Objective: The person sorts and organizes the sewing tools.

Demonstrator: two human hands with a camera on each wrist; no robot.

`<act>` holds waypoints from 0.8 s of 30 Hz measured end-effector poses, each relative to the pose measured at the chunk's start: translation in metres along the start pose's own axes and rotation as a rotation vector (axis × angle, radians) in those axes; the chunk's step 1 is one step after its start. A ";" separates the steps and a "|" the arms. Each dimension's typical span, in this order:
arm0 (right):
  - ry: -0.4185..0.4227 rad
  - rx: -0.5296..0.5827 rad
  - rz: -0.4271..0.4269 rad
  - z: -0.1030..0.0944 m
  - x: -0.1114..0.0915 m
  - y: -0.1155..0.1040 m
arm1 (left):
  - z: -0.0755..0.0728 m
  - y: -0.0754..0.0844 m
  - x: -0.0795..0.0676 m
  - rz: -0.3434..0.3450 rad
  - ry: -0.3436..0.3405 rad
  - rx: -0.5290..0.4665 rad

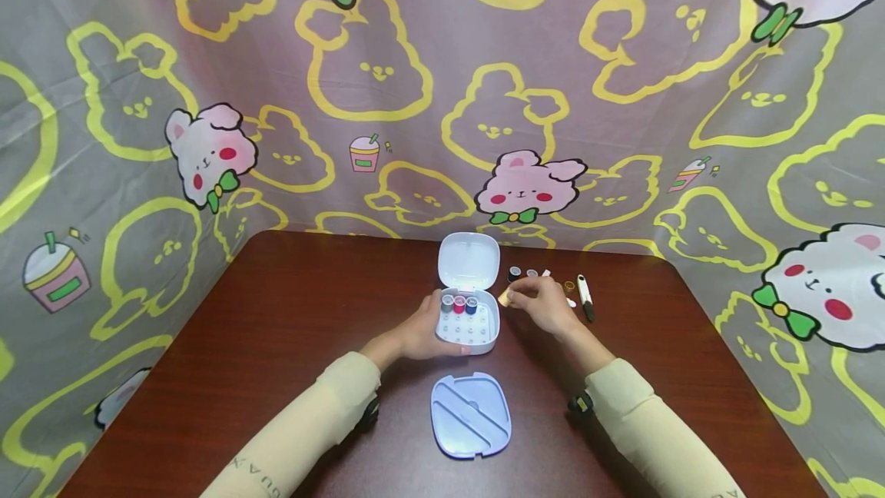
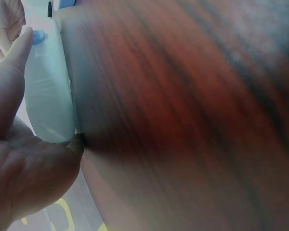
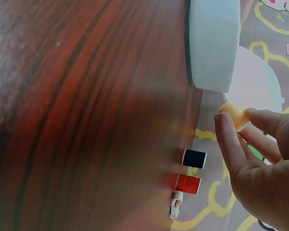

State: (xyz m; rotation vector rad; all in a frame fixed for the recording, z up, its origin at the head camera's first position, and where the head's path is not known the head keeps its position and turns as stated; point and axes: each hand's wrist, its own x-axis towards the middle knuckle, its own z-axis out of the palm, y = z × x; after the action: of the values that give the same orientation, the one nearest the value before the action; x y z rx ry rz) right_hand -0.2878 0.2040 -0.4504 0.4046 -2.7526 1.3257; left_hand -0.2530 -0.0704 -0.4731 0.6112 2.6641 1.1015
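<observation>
A white sewing box (image 1: 467,333) stands on the table with its lid (image 1: 469,261) raised. Three thread spools, grey, red (image 1: 459,304) and blue, stand on pegs in its back row. My left hand (image 1: 420,330) grips the box from its left side, the thumb along the front wall and the fingers around the back corner. Just off the box's right edge, my right hand (image 1: 546,306) pinches a yellow thread spool (image 3: 236,115) between thumb and fingertips, held above the table.
Behind my right hand stand a black spool (image 3: 194,159) and a red spool (image 3: 188,184), with a small clip-like item (image 3: 176,205) beside them. A white-and-black tool (image 1: 585,297) lies farther right. A blue divided tray (image 1: 472,415) lies in front of the box.
</observation>
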 end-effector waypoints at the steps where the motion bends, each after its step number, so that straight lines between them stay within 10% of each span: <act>1: -0.005 -0.002 0.000 0.001 0.000 0.000 | 0.000 0.000 0.000 -0.001 -0.002 0.000; 24: -0.019 0.062 -0.002 0.007 -0.002 -0.012 | 0.000 -0.001 0.001 -0.010 -0.026 -0.006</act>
State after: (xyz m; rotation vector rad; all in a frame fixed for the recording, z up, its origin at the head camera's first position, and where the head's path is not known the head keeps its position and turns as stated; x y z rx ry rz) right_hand -0.2826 0.1919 -0.4465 0.4259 -2.7309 1.4166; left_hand -0.2538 -0.0705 -0.4740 0.6065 2.6380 1.0910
